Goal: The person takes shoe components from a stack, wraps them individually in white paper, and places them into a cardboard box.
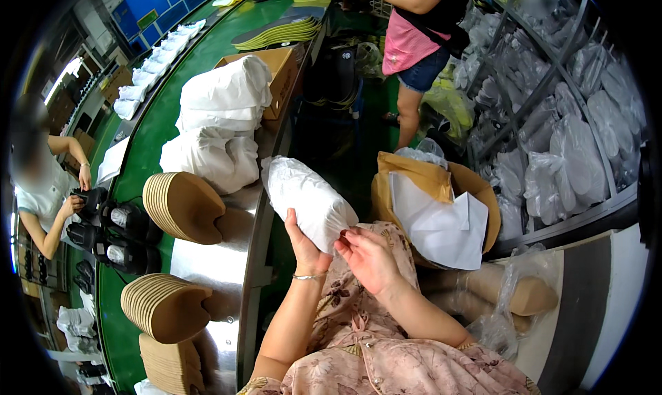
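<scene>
A white bundle wrapped in crinkled paper (307, 191) is held up over my lap, tilted with its far end to the left. My left hand (307, 247) grips it from below and along its left side. The fingers of my right hand (372, 258) pinch the gathered paper at its near right end. What is inside the wrapping is hidden. To the left, on the bench, lie two similar white bundles, an upper one (224, 95) and a lower one (210, 162). Stacks of curved brown cardboard inserts (200, 209) stand nearer to me.
The metal bench edge (238, 271) runs along my left. An open brown paper sack with white sheets (441, 222) stands at the right, before a rack of plastic-bagged items (565, 160). A co-worker handles black shoes (121, 219) across the green bench; another person stands ahead.
</scene>
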